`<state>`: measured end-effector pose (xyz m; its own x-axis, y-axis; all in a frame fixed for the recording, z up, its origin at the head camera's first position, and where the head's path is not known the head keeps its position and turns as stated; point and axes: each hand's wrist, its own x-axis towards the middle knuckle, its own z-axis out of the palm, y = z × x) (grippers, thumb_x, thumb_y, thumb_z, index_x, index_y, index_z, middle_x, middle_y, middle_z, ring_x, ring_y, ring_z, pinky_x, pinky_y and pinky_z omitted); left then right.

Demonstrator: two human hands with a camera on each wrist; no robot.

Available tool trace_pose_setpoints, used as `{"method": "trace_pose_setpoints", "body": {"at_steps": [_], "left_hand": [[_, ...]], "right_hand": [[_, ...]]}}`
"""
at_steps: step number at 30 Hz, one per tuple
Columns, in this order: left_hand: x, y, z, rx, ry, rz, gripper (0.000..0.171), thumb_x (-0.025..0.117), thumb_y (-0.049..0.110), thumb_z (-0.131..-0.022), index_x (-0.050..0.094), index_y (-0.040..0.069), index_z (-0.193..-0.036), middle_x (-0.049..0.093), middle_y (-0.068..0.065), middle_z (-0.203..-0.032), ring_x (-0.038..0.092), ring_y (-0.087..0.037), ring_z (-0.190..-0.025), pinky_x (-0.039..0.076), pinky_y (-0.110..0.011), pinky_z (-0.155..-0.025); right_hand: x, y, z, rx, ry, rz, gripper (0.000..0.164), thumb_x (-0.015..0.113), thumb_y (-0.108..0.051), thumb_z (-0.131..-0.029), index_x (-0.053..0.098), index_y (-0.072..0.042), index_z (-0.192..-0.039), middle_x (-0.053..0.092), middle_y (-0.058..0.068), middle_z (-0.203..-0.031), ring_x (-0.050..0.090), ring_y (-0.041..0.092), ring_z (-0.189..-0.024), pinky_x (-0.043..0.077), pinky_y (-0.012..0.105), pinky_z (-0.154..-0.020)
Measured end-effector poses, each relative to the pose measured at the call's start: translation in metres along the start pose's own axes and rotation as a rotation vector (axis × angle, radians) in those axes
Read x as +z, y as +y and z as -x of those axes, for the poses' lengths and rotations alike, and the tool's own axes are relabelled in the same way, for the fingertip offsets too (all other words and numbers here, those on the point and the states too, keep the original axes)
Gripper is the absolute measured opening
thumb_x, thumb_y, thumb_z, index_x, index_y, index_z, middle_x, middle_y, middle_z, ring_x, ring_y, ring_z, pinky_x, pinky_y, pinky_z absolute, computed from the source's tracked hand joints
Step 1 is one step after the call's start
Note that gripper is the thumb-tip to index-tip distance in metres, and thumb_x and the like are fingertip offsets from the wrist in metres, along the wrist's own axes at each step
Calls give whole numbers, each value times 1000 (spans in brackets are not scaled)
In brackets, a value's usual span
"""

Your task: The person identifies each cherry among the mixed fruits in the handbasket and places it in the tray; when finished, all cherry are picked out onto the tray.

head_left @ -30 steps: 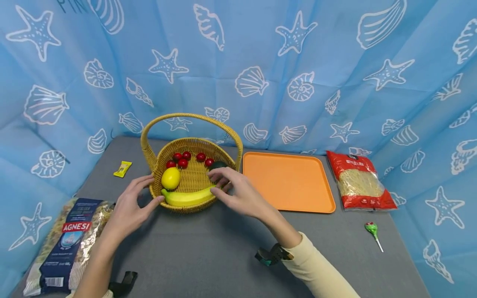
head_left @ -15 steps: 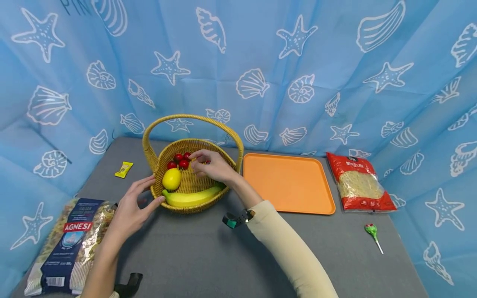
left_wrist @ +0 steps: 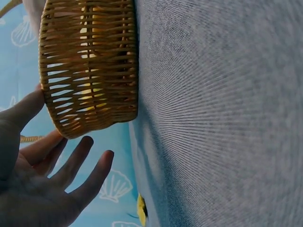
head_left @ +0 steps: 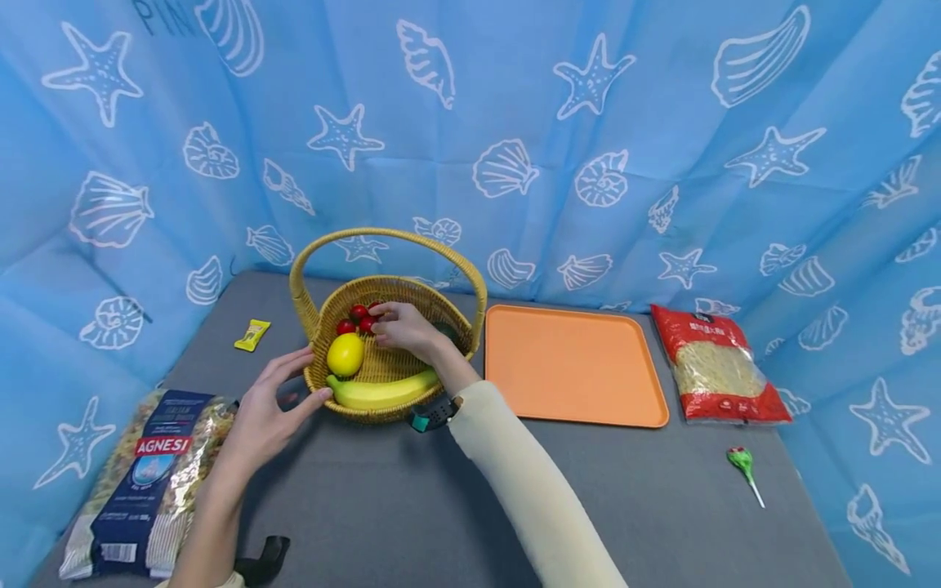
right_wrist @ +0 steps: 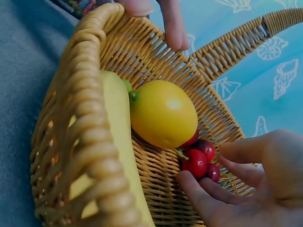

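The red cherries [right_wrist: 194, 163] lie bunched in the far left part of the wicker basket [head_left: 382, 364], set at the far side of the grey worktop [head_left: 367, 506]. Their cluster is enclosed by the right hand [head_left: 408, 328]: thumb and fingers are curled round it from opposite sides; how firmly it is grasped cannot be told. The basket's left rim is touched by the left hand [head_left: 274, 418], whose grip is loose, its fingers spread and nearly straight. A lemon [head_left: 345, 354] is placed just near of the cherries, and a banana [head_left: 382, 394] is laid along the near wall. At the basket's right, a dark green item [head_left: 444, 331] is partly hidden. An orange tray [head_left: 577, 366] is set to the right, followed by a red bag [head_left: 716, 365], with a lollipop [head_left: 742, 465] nearer. A pasta bag [head_left: 147, 482] is seen near left, a yellow packet [head_left: 252, 335] beyond it.
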<state>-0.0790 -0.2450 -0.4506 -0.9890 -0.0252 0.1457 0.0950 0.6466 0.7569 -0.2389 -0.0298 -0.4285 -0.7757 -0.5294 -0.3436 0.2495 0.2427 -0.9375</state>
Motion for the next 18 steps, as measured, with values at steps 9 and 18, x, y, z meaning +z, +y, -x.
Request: {"method": "trace_pose_setpoints", "body": {"at_steps": [9,18], "left_hand": [[-1,-1,1,-10,-7,18,63,76,29,-104,53,4,-157,48,-21,-165,53,-46,-145,59,-71,-105],[-3,-2,1,-19,-9,36,63,76,32,-104,54,6,-158,48,-20,-165,53,-46,-146,58,-71,-105]], "right_hand": [[6,4,-10,55,-13,-79,50,49,0,-113,46,-4,-162,39,24,-170,58,40,-145,52,49,-125],[19,9,-14,3,28,9,43,58,-2,-110,59,-2,-153,55,24,-159,68,31,-128,57,46,-119]]}}
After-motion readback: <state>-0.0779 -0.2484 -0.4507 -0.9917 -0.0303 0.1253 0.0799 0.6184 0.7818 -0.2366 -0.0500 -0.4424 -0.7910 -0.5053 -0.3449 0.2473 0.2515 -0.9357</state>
